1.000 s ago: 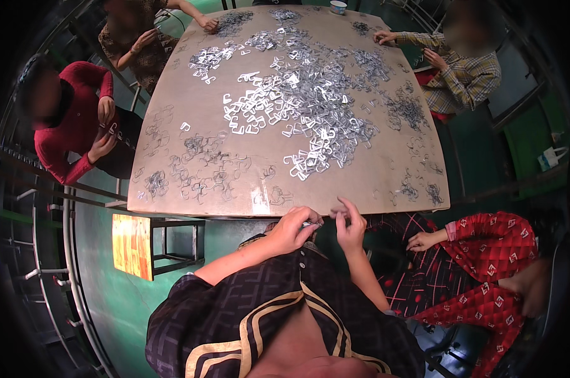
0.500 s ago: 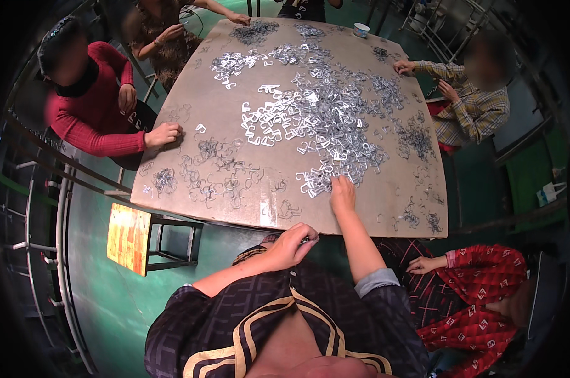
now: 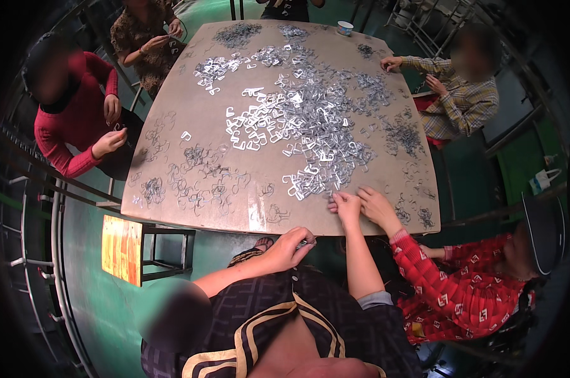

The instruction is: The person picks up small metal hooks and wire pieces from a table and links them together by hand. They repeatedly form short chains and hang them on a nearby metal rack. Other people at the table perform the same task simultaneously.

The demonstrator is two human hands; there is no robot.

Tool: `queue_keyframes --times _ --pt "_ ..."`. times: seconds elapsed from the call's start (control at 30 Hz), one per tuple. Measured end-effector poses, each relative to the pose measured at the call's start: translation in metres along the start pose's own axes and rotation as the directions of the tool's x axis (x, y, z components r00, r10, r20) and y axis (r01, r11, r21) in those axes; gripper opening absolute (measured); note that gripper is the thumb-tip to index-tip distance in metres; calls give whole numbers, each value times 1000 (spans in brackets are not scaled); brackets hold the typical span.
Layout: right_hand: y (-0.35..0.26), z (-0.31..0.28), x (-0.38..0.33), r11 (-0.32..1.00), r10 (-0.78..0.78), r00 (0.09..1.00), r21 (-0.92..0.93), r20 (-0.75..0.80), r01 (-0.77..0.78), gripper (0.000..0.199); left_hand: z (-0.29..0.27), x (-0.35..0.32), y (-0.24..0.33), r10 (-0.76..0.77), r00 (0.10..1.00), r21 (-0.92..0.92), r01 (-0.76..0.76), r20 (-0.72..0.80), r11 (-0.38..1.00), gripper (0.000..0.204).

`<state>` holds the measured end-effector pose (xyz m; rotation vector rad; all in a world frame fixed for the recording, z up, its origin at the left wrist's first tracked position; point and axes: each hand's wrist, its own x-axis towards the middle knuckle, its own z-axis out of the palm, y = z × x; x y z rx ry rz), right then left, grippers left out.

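Note:
My left hand (image 3: 294, 246) is closed on a small shiny metal piece just below the near edge of the brown table (image 3: 203, 120). My right hand (image 3: 346, 206) rests on the table with its fingers curled, at the near edge of a big pile of shiny metal clips (image 3: 310, 126). Whether it holds a clip is hidden. Right next to it lies another person's hand (image 3: 378, 206), reaching in from a red patterned sleeve at my right.
Dark bent wire pieces (image 3: 197, 176) lie scattered on the table's left half and right edge (image 3: 404, 135). Seated around are a person in red (image 3: 77, 126), a person in a plaid shirt (image 3: 458, 104), and others at the far end. A small bowl (image 3: 344, 28) and an orange stool (image 3: 122, 249) are also here.
My right hand reached out into the clip pile, then drew back toward the near edge. The neighbour's hand came onto the table beside it. My left hand stayed at the table edge.

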<state>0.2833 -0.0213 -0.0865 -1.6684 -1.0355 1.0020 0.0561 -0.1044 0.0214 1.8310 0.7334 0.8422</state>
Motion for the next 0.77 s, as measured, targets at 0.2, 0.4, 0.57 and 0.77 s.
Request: queue_keyframes --times 0.2,0.4,0.57,0.77 --pt "-16 3 -11 759 -492 866 -532 -89 376 14 -3 -3 2 -38 999 9 38 -20 999 13" --pt "-18 0 -8 795 -445 895 -477 -38 376 16 0 -4 1 -42 998 -4 42 -37 999 12" --pt "-41 -2 -3 957 200 972 -237 125 -167 18 0 -2 2 -37 999 -12 37 -38 999 12" --pt "-49 -2 -12 714 -149 988 -695 -31 86 36 0 -1 2 -70 997 12 71 -21 997 12"
